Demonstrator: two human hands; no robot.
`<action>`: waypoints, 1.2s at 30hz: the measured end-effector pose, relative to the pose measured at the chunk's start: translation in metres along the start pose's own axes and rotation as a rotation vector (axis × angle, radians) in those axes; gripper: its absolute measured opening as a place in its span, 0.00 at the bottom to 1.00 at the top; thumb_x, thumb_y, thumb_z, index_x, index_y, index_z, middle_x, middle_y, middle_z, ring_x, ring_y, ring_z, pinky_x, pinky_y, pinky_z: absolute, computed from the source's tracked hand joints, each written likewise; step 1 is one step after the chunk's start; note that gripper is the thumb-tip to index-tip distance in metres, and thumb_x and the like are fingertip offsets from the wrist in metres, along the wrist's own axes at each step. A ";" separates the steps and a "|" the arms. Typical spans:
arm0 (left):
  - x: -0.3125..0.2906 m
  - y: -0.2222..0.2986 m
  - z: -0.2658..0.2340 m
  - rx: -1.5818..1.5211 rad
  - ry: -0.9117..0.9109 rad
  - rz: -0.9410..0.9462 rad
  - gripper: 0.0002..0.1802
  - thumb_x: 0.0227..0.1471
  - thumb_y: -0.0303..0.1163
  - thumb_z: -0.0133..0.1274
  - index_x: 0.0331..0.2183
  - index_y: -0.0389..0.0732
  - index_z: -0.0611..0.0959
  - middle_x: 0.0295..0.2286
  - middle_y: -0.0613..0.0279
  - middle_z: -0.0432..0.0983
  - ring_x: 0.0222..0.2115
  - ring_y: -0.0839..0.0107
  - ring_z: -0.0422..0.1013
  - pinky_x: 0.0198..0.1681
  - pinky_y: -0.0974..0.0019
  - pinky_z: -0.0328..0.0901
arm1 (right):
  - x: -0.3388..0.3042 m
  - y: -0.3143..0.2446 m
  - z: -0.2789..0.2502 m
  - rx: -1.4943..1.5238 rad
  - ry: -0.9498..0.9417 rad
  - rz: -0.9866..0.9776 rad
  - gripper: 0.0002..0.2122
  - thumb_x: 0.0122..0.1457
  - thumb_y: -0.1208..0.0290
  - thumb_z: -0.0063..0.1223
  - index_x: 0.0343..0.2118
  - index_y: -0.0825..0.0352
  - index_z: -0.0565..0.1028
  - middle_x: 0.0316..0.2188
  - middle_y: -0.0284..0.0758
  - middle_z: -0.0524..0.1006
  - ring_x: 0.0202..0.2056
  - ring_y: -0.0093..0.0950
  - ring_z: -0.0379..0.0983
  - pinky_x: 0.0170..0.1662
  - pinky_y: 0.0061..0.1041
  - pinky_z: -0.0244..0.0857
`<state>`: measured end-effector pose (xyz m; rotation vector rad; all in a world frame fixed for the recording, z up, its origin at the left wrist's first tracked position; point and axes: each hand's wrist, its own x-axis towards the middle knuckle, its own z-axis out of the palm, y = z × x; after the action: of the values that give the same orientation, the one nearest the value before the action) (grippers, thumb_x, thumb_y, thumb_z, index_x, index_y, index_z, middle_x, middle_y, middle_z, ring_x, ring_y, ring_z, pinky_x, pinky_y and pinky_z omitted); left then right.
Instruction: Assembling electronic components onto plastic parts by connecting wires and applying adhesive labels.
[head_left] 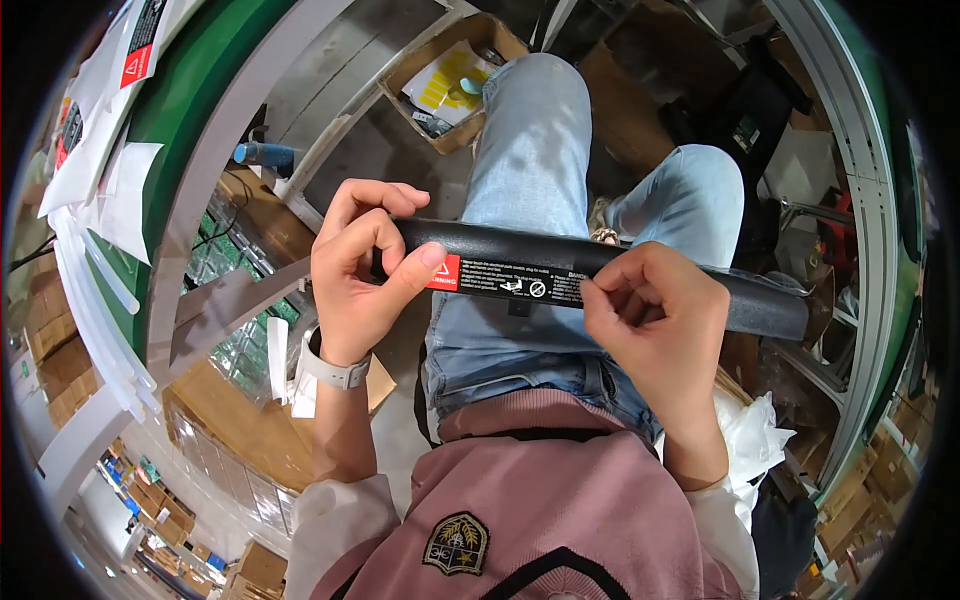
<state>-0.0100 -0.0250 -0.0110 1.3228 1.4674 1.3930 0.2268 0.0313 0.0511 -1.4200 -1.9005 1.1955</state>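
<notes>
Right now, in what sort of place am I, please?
Probably a factory or assembly workshop: a green work surface carries red-and-black labels, cardboard boxes stand around, and a held black bar bears a similar label.

Green table point(185, 95) left, grey metal frame point(853, 150) right; open cardboard box point(452, 139) top; cartons point(160, 507) lower left on brightly lit pale floor point(215, 500).

head view: wide fisheye, facing down from head height, close over lap point(472, 345).

Matt, grainy plastic bar point(545, 250), smooth label point(500, 276), denim jeans point(530, 150); rough cardboard box point(461, 138)
</notes>
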 end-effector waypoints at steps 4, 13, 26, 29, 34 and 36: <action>0.000 0.014 0.001 0.001 -0.001 0.035 0.22 0.41 0.21 0.64 0.15 0.39 0.64 0.35 0.56 0.70 0.41 0.64 0.72 0.43 0.66 0.65 | -0.002 -0.026 -0.019 -0.503 0.025 -0.232 0.12 0.45 0.71 0.67 0.24 0.67 0.71 0.17 0.34 0.72 0.15 0.29 0.71 0.19 0.27 0.64; 0.012 0.000 0.014 0.051 0.011 0.069 0.18 0.45 0.22 0.58 0.17 0.37 0.63 0.31 0.54 0.70 0.35 0.64 0.72 0.40 0.65 0.66 | 0.003 -0.005 0.010 -0.760 -0.179 -0.747 0.29 0.50 0.63 0.59 0.57 0.63 0.68 0.56 0.35 0.70 0.58 0.33 0.64 0.56 0.45 0.60; 0.042 -0.002 -0.025 0.216 -0.332 0.038 0.27 0.44 0.28 0.59 0.49 0.35 0.77 0.44 0.51 0.76 0.48 0.58 0.72 0.52 0.62 0.65 | 0.229 -0.021 -0.200 -0.745 0.425 -0.578 0.14 0.53 0.69 0.56 0.42 0.67 0.75 0.32 0.44 0.79 0.36 0.43 0.76 0.39 0.38 0.70; 0.038 -0.029 -0.022 0.046 -0.249 -0.159 0.29 0.41 0.18 0.47 0.50 0.32 0.76 0.45 0.56 0.77 0.49 0.64 0.71 0.56 0.67 0.61 | 0.360 -0.009 -0.223 -1.108 0.708 -0.601 0.31 0.50 0.67 0.60 0.57 0.69 0.63 0.58 0.43 0.65 0.61 0.38 0.59 0.58 0.45 0.58; 0.014 -0.018 -0.026 -0.108 -0.029 -0.428 0.31 0.38 0.23 0.49 0.50 0.34 0.79 0.47 0.53 0.76 0.50 0.63 0.70 0.58 0.66 0.60 | 0.449 -0.006 -0.217 -1.197 0.621 -0.364 0.25 0.51 0.54 0.61 0.47 0.65 0.71 0.37 0.39 0.78 0.43 0.36 0.75 0.56 0.43 0.59; 0.000 -0.022 -0.034 -0.227 0.106 -0.546 0.32 0.38 0.26 0.50 0.51 0.31 0.77 0.48 0.50 0.76 0.52 0.63 0.70 0.59 0.63 0.60 | 0.444 -0.009 -0.226 -1.259 0.617 -0.459 0.21 0.45 0.46 0.63 0.25 0.62 0.76 0.20 0.34 0.79 0.25 0.35 0.78 0.40 0.36 0.68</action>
<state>-0.0467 -0.0311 -0.0264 0.6462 1.5354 1.2273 0.2466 0.5244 0.1192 -1.4213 -2.2939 -0.7732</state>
